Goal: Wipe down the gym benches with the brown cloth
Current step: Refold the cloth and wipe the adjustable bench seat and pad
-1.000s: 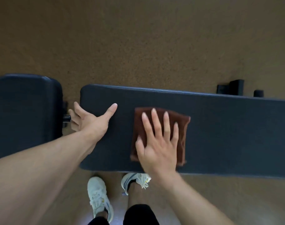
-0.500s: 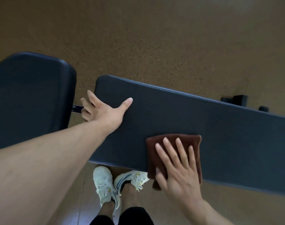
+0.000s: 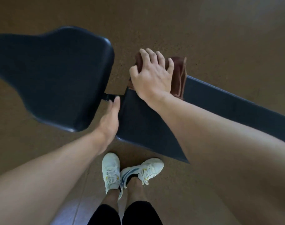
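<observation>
Long bench pad (image 3: 219, 111) runs from centre to right; seat pad (image 3: 54, 75) sits left of it, joined by a bracket (image 3: 109, 96). Right hand (image 3: 152, 75) lies flat, fingers spread, pressing the brown cloth (image 3: 179, 77) onto the long pad's far left corner; cloth sits directly under palm and fingers, edge hanging past the far side. Left hand (image 3: 110, 118) rests open against the pad's end. Cloth looks soft, light, folded: likely bunches, so press flat with the palm rather than pinching.
</observation>
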`<state>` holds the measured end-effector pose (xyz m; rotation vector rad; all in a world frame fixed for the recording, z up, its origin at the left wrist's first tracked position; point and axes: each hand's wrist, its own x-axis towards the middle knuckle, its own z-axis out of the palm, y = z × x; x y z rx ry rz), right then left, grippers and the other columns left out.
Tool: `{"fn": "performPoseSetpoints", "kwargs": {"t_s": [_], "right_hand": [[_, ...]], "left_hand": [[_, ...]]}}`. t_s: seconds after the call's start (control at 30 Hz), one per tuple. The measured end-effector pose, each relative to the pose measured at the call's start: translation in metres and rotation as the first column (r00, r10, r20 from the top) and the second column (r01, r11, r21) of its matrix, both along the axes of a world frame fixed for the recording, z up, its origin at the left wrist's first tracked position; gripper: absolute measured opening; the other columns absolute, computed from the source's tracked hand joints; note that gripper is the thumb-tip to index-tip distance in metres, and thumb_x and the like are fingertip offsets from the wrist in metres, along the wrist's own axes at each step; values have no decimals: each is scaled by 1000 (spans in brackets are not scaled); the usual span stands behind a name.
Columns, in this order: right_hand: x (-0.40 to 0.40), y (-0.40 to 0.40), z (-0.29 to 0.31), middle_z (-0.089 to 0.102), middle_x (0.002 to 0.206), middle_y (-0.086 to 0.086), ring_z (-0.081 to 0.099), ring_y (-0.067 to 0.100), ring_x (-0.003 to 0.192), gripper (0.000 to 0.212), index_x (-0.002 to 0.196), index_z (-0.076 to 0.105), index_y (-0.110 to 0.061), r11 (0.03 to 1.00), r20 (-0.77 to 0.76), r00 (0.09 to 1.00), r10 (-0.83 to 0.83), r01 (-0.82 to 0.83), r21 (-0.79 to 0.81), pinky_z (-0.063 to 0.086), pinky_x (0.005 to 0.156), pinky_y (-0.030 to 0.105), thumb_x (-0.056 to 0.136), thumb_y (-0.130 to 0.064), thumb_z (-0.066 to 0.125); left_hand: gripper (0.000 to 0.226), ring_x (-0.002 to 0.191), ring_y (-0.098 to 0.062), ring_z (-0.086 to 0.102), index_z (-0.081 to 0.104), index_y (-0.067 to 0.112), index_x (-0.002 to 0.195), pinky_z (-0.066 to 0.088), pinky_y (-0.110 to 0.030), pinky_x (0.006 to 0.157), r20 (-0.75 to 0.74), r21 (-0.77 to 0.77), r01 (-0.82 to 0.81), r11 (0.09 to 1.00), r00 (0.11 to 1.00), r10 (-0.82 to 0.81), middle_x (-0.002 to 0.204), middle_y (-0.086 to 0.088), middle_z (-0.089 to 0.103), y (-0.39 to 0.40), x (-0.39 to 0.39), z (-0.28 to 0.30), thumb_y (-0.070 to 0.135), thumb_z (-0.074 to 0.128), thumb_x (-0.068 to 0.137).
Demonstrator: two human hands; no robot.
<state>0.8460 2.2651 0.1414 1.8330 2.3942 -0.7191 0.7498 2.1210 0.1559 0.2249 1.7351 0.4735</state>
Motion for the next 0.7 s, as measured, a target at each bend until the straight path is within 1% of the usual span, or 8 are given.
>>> {"fn": "performPoseSetpoints", "kwargs": {"t_s": [0.07,0.2,0.27,0.37,0.43,0.53,0.63,0.7], "right_hand": [[-9,-36,0,21,173,-4,1,24,163,66,162,35,-26,985,31,986,165,-167,42,-6,129,53,99,-48,37],[5,-133,2,38,167,-3,12,25,162,63,154,50,-23,889,8,896,444,-442,119,4,130,55,96,-45,44],[23,-167,1,32,170,-5,10,24,162,61,158,43,-25,892,-1,898,439,-436,120,6,130,55,100,-44,45],[67,-199,0,30,171,-7,15,24,162,58,161,39,-29,941,-22,952,306,-299,157,13,129,57,105,-42,50],[104,-222,-4,30,170,-9,19,24,161,58,161,38,-31,980,-5,991,135,-133,149,19,128,59,105,-44,51],[157,-248,-6,28,170,-8,18,23,161,64,161,31,-34,980,104,975,-194,188,64,14,128,58,102,-53,45],[197,-244,0,7,174,-15,-11,10,161,64,163,14,-43,811,154,805,-574,584,-30,-2,130,50,104,-63,24],[216,-226,5,-7,173,-20,-26,3,155,60,161,3,-47,716,126,719,-684,694,-76,-13,129,46,106,-62,21]], "left_hand": [[74,150,-27,30,28,34,158,18,-44,122,-169,-84,24,996,985,-38,162,2,33,-54,5,0,73,25,95],[64,149,-28,32,23,33,158,24,-45,118,-278,-133,225,965,926,-255,163,-1,33,-130,-7,1,62,27,100],[67,151,-22,28,19,34,159,24,-44,120,-351,-73,276,958,892,-284,165,2,28,-138,-9,4,64,26,99],[73,153,-9,14,13,31,160,17,-36,121,-521,69,457,887,774,-358,168,9,16,-126,-1,18,62,36,98],[89,155,-7,1,7,30,161,10,-35,125,-616,125,663,738,635,-466,169,10,5,-106,5,23,55,58,93],[111,152,-6,-20,-5,34,159,-2,-35,125,-682,155,895,418,404,-610,168,10,-15,-71,26,28,53,73,83],[119,147,-9,-36,-19,34,157,-10,-41,125,-676,107,971,213,229,-701,162,9,-34,-34,63,27,59,70,83],[126,141,-17,-47,-33,33,152,-18,-52,122,-655,17,999,45,45,-754,156,6,-46,-14,97,24,69,64,80]]}}
